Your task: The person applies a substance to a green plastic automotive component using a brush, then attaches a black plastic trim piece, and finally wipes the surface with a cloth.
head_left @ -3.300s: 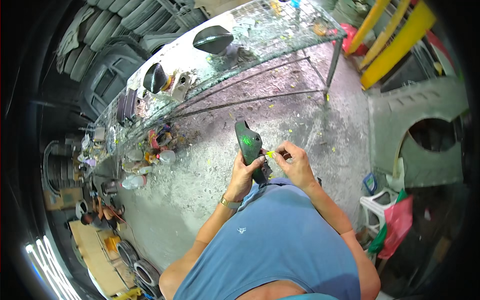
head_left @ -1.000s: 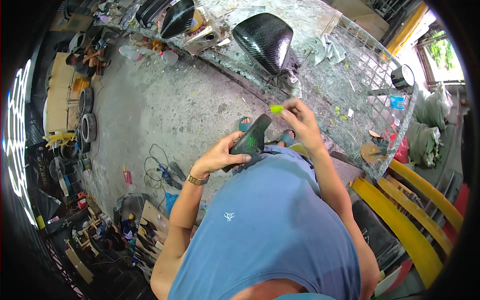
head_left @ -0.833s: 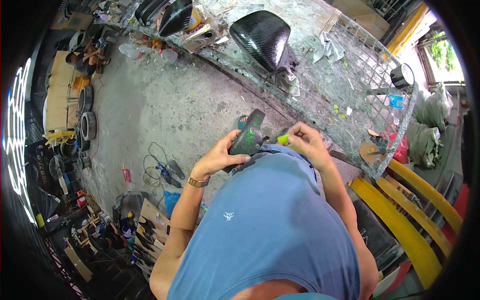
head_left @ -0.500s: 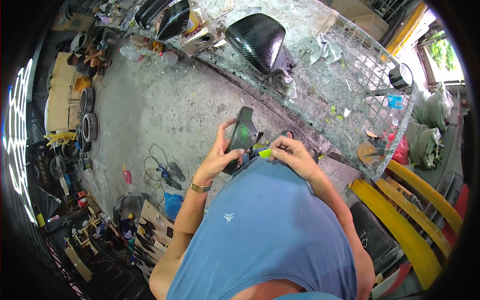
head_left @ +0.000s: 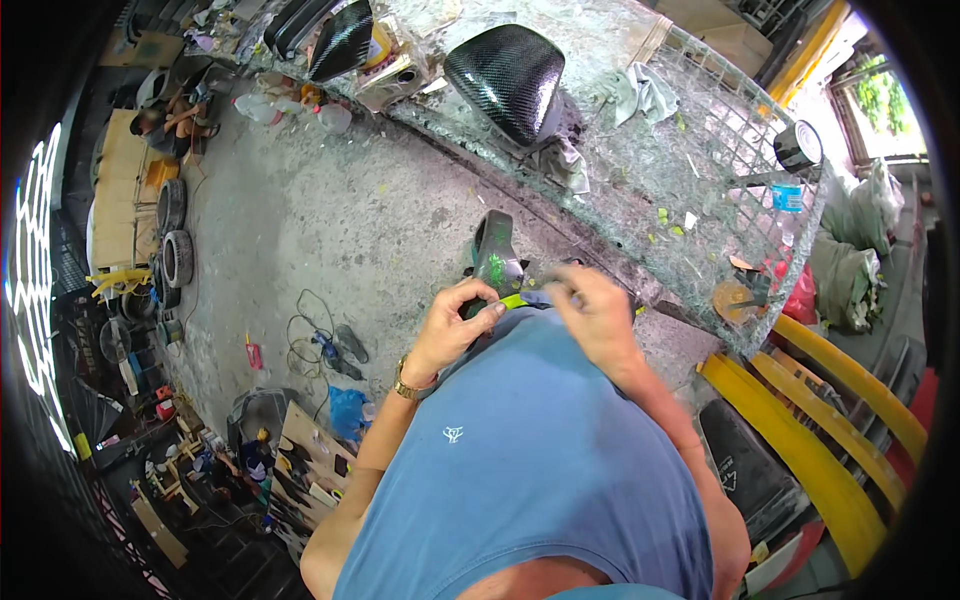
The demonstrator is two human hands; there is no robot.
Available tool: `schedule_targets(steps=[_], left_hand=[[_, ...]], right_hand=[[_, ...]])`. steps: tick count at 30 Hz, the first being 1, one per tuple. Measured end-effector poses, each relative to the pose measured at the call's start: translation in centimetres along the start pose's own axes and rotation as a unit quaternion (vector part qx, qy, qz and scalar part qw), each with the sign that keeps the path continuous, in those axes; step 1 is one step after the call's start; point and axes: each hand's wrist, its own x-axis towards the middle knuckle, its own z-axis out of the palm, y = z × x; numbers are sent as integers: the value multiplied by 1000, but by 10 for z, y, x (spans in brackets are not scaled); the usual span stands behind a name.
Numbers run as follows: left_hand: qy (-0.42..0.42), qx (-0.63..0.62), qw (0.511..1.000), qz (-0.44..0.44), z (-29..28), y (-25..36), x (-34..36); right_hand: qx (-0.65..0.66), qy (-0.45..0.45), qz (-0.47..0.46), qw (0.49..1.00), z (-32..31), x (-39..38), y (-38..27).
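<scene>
In my left hand (head_left: 455, 328), thumb and forefinger pinch a small yellow-green strip (head_left: 512, 301) at its left end. A dark, curved shell-like part (head_left: 495, 250) with bright green marks stands just beyond the fingers, its hollow side partly showing; what supports it is hidden. To the right of the strip is my right hand (head_left: 598, 318), bent at the fingers and smeared by motion, so I cannot tell whether it holds anything. Between the hands shows a small bluish-grey patch, too unclear to name.
A dusty workbench (head_left: 620, 190) with a wire grid runs diagonally ahead, bearing a glossy carbon-weave shell (head_left: 508, 85), a rag (head_left: 645, 95) and a can (head_left: 798, 147). Yellow curved panels (head_left: 800, 455) lie at right. Tyres (head_left: 177, 258) and a cable (head_left: 300, 340) lie on the left-hand floor.
My left hand has shifted from the dark part's side to the yellow-green strip, which my right hand pinched before. The dark part has turned to show its hollow side. My right hand is now blurred.
</scene>
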Motion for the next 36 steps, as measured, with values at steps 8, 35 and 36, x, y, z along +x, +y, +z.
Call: schedule_targets(steps=[8,35,36], left_hand=[[14,-34,999,-23,-2,6,-4],[82,-206,974,-45,-1,7,1],[81,-205,974,-48,-3,6,2]], right_hand=[[24,-84,-71,994,-22,13,-33],[559,-178,284,759,25,38,21],[566,-192,285,749,26,39,20]])
